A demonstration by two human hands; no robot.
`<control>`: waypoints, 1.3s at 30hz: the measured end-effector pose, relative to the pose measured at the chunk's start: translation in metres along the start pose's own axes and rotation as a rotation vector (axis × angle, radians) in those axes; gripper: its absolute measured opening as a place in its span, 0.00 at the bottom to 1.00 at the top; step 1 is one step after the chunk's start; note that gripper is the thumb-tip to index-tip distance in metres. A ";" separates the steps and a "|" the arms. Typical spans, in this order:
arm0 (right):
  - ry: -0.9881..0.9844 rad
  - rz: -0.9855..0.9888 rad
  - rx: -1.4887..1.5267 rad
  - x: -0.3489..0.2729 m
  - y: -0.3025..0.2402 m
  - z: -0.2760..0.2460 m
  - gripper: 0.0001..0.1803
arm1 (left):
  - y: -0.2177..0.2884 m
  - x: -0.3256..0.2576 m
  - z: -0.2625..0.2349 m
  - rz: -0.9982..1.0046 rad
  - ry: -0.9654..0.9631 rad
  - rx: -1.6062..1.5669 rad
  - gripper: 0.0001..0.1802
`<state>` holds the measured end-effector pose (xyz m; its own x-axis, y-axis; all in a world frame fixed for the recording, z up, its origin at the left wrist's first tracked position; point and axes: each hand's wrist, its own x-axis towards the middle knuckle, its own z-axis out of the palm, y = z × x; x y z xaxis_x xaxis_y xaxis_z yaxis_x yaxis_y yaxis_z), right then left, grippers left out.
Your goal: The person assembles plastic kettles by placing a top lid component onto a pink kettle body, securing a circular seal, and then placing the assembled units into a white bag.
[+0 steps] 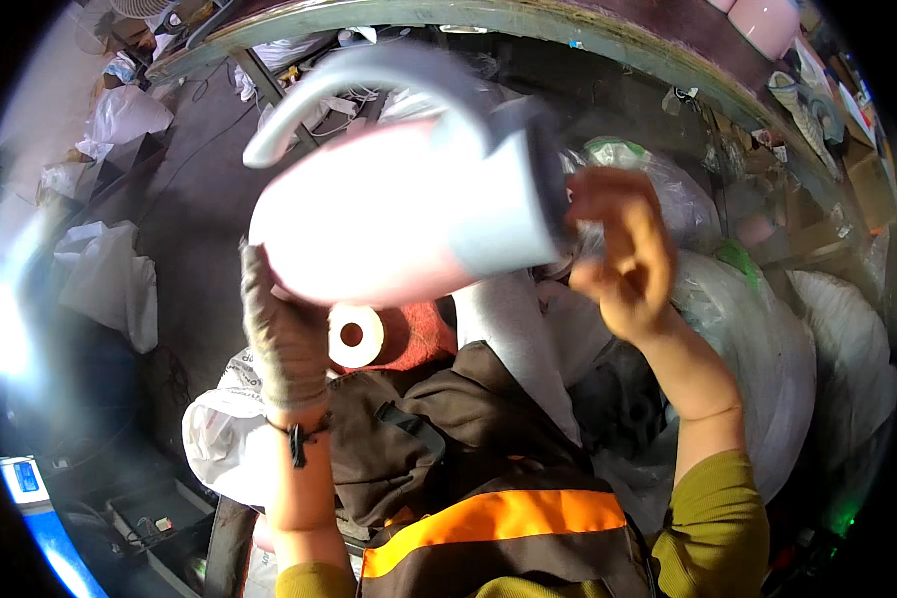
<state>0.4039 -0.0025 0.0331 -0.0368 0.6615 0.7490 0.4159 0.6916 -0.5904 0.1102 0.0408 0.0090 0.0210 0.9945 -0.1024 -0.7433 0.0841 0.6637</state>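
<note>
A pink jug with a pale grey collar and a long curved handle (359,214) is tipped on its side above my lap, smeared by motion. My left hand (287,344), in a light glove, supports it at the lower left by its base end; part of the fingers is hidden behind the body. At the jug's dark top end is my bare right hand (623,254). Its fingers are curved and blurred, with a gap between them and the thumb, and nothing shows in it. Whether its fingertips touch the rim is unclear.
A pale roll with a hollow core (372,339) lies by red cloth (419,334) at my lap. Clear plastic bags (747,349) bulge at the right. A workbench edge (419,12) crosses the top, with another pink item (765,25) on it. White sacks (110,279) sit at the left.
</note>
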 end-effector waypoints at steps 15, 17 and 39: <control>0.021 0.902 -0.422 -0.235 0.272 0.015 0.21 | 0.018 -0.036 -0.100 0.181 0.493 0.409 0.22; 0.215 1.118 0.164 -0.172 0.204 0.003 0.23 | 0.009 -0.037 -0.097 0.171 0.403 0.423 0.22; -0.028 0.401 0.447 -0.070 0.011 0.092 0.25 | 0.012 -0.092 -0.072 0.313 0.417 0.697 0.16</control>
<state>0.3279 -0.0145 -0.0533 0.0174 0.8991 0.4374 -0.0201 0.4377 -0.8989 0.0509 -0.0537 -0.0270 -0.4637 0.8859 -0.0120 -0.0924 -0.0349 0.9951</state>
